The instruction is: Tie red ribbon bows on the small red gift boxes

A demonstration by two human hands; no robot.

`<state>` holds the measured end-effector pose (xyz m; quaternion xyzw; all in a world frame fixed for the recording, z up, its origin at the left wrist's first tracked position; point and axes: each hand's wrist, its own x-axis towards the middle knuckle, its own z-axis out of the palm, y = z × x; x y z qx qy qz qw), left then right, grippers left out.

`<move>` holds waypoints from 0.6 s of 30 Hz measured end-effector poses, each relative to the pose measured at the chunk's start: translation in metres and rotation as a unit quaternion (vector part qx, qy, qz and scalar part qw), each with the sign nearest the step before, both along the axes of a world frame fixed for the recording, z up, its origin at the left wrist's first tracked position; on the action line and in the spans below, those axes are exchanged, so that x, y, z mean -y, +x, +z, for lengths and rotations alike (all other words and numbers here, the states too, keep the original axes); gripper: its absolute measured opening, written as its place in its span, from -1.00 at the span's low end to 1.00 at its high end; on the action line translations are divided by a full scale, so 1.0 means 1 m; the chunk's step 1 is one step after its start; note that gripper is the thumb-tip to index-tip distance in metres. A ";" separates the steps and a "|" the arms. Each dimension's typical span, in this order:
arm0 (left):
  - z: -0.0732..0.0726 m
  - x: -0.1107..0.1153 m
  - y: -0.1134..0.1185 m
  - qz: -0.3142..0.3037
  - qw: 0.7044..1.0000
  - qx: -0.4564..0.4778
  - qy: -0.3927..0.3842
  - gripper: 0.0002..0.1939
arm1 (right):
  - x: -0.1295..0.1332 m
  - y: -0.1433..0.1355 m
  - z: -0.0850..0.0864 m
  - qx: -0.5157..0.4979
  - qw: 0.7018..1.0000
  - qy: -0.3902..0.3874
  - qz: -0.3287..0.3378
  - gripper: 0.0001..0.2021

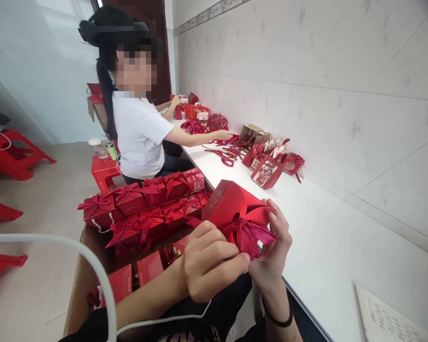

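Note:
A red gift box (224, 202) with a gold emblem is held up in front of me, tilted, above the edge of the table. A crimson ribbon (251, 235) is tied in a bow at its near end. My left hand (212, 261) is closed against the bow, thumb and forefinger pinching the ribbon. My right hand (276, 244) wraps the box's right side, fingers at the folded flap and palm behind the bow. Below and left, a cardboard carton (77, 280) contains rows of similar red boxes (128, 199) with ribbons.
A white table (328, 223) runs along the tiled wall. On it are several red gift bags (267, 171), loose ribbons (226, 154) and a red basket (196, 112). A co-worker (139, 128) sits beyond the carton. A white cable (92, 259) crosses the lower left; red stools (17, 152) stand on the floor.

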<state>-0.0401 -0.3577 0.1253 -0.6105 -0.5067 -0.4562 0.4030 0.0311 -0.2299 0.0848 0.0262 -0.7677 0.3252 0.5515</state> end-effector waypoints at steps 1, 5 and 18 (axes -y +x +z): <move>0.000 0.000 0.000 -0.001 1.000 0.001 -0.001 -0.92 | 0.000 0.000 0.000 0.002 1.000 -0.002 -0.001 -0.33; 0.001 0.000 0.000 -0.008 1.000 -0.002 0.005 -0.92 | 0.001 0.001 0.001 0.012 1.000 -0.001 -0.009 -0.34; 0.000 0.001 0.000 0.038 0.999 0.009 0.023 -0.96 | -0.001 0.000 -0.004 -0.003 1.000 -0.002 0.014 -0.32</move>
